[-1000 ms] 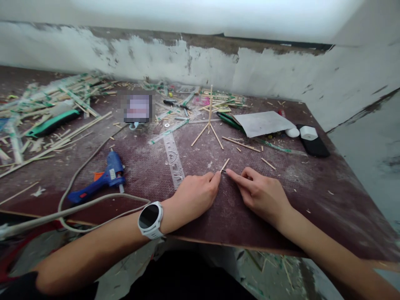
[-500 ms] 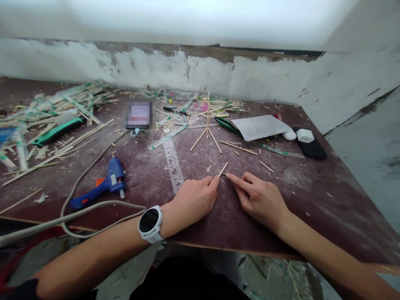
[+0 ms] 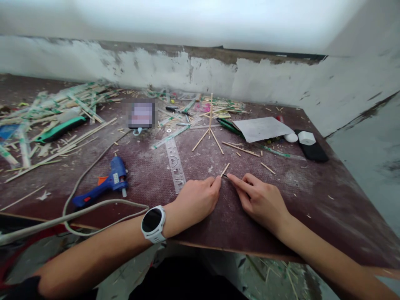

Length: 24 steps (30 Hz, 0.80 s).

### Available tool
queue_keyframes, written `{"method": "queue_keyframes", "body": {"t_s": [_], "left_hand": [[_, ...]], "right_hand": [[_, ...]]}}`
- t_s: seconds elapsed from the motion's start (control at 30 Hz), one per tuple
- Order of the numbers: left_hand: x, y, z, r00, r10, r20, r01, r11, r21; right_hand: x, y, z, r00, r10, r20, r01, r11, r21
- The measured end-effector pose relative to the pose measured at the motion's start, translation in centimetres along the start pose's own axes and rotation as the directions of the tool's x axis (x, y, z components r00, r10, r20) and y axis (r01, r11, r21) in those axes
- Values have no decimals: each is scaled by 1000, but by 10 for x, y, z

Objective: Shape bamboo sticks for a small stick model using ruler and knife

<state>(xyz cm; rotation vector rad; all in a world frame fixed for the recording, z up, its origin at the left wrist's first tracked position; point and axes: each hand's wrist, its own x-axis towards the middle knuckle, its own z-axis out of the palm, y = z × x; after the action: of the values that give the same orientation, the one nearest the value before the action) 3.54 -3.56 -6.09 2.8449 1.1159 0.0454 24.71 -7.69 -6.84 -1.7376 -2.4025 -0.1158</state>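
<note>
My left hand (image 3: 200, 199), with a white watch at its wrist, is closed on a short thin wooden stick (image 3: 225, 168), whose free end points up and away from me. My right hand (image 3: 261, 199) is closed too, its index finger stretched along a tool that it mostly covers. Only a thin dark blade-like tip (image 3: 225, 175) shows, touching or very near the stick beside my left fingertips. Beyond both hands a three-legged frame of wooden sticks (image 3: 211, 121) stands on the dark red table (image 3: 150, 166).
A blue glue gun (image 3: 116, 177) lies to the left, by a grey cable (image 3: 106, 203). A clear plastic ruler (image 3: 175, 166) lies left of centre. Piled sticks and wrappers (image 3: 62, 104) cover the back left. A white paper sheet (image 3: 262, 128) and a black phone-like object (image 3: 315, 152) lie right.
The whole view has shifted slightly, so things sit a little further right. Both hands keep nearly the same hold on the stick and the tool.
</note>
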Motion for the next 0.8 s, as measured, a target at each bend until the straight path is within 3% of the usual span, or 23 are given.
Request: {"method": "queue_keyframes", "body": {"t_s": [0.27,0.53,0.8], "left_hand": [[-1,-1,1,1000,6,-1,-6,1000,-10],[0,0,0,1000,-1,16,2,1000,-28],[-1,1,-1,1000,-2,7,2,1000,-8]], "right_hand": [[3,-2,-10,991,-38,130,53,992,-116],[2,5,0,997,48,-59,-43,996,75],[2,0,0,999,12,-39,-10,999,46]]}}
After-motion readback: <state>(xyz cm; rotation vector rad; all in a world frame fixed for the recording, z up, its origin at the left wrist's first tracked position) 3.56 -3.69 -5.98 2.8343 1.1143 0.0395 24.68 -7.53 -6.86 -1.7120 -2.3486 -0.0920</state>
